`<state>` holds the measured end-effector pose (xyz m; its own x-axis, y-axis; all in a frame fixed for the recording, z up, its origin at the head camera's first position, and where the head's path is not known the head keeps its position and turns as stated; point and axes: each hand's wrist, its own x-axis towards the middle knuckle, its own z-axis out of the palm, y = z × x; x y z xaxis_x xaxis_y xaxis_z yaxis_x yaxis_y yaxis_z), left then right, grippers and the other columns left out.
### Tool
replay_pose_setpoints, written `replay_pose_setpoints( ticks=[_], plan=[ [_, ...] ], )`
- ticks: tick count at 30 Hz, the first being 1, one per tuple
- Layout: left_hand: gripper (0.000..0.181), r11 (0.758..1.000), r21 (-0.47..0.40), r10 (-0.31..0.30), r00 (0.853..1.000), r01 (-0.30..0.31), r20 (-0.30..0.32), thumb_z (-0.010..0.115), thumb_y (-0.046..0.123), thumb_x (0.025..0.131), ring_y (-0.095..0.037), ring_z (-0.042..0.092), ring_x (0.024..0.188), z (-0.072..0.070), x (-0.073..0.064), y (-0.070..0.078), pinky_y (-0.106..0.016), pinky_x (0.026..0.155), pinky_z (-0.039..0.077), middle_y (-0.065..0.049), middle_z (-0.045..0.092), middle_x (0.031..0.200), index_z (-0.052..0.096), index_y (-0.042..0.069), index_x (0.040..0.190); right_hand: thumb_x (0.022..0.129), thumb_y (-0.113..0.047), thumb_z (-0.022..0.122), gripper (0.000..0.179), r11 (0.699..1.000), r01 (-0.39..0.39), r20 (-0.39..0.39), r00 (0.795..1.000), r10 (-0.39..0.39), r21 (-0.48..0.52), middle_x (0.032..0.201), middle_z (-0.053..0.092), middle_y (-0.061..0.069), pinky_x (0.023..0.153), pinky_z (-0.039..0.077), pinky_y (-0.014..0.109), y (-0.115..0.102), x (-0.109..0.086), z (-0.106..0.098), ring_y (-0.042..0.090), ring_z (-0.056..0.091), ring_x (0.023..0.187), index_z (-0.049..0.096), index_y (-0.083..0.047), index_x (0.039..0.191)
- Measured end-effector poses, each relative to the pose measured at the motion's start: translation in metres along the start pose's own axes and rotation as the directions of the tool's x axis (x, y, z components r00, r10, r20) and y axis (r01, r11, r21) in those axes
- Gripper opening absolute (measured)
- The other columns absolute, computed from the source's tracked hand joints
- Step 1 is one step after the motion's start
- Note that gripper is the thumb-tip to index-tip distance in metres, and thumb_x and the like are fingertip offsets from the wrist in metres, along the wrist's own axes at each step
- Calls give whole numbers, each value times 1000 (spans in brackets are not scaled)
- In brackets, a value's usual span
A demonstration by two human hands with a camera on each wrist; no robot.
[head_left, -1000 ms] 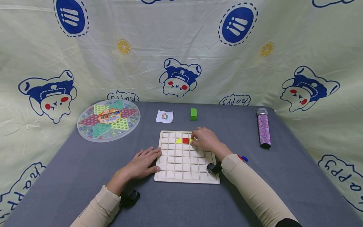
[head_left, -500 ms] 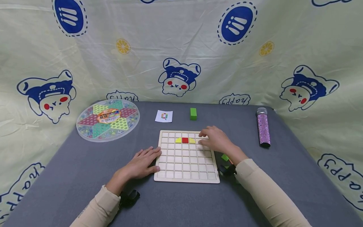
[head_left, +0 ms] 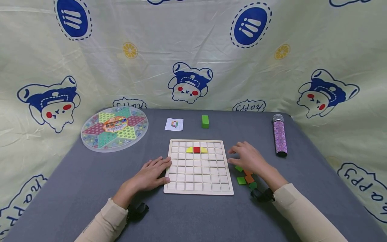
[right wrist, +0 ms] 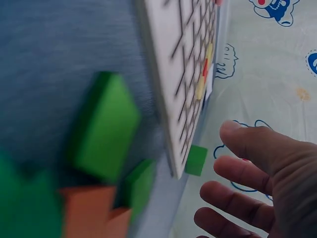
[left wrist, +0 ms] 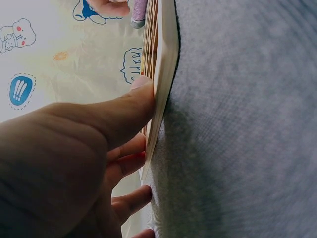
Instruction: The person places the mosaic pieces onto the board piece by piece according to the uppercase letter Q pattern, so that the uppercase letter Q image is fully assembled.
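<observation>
A wooden grid board (head_left: 198, 174) lies flat on the table. In its second row from the back sit a red square tile (head_left: 197, 150) and a yellow tile on each side, the left one (head_left: 189, 150) and the right one (head_left: 204, 150). My left hand (head_left: 152, 174) rests against the board's left edge, fingers spread and thumb touching the rim. To the right of the board my right hand (head_left: 247, 156) hovers with loosely bent fingers, holding nothing. Below it lie green tiles (head_left: 241, 180) and orange tiles (head_left: 249, 179), partly covered by the hand and forearm.
Behind the board are a small printed card (head_left: 174, 124) and an upright-looking green block (head_left: 205, 121). A round Chinese checkers set (head_left: 115, 129) lies at the back left. At the back right lies a glittery purple microphone-shaped cylinder (head_left: 280, 136).
My right hand has let go of the right yellow tile and moved right, off the board, uncovering the loose green and orange tiles. The left hand stays in place.
</observation>
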<state>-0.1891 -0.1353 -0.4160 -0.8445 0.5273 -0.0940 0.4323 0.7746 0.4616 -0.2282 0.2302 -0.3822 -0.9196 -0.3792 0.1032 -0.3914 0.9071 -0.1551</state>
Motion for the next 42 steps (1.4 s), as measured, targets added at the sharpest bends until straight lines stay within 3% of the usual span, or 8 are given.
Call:
replay_pose_setpoints(
  ticks=[15,42],
  plan=[
    [64,1000,4,1,1000,-1,-2,57,33,94,-34,19,146,1,0,-1,-60,114,12,-9,29,155,32,8,148,78,-34,75,30,999,-14,1,1000,14,-49,96,64,5,75,45,46,22,-32,11,25,53,90,70,-12,98],
    [65,1000,-2,-3,1000,3,3,57,33,94,-35,19,146,0,0,0,-60,115,11,-9,29,155,31,8,148,79,-30,73,24,996,-46,-29,999,44,-80,92,64,7,66,43,42,34,-35,17,24,52,81,71,-10,93]
  ],
)
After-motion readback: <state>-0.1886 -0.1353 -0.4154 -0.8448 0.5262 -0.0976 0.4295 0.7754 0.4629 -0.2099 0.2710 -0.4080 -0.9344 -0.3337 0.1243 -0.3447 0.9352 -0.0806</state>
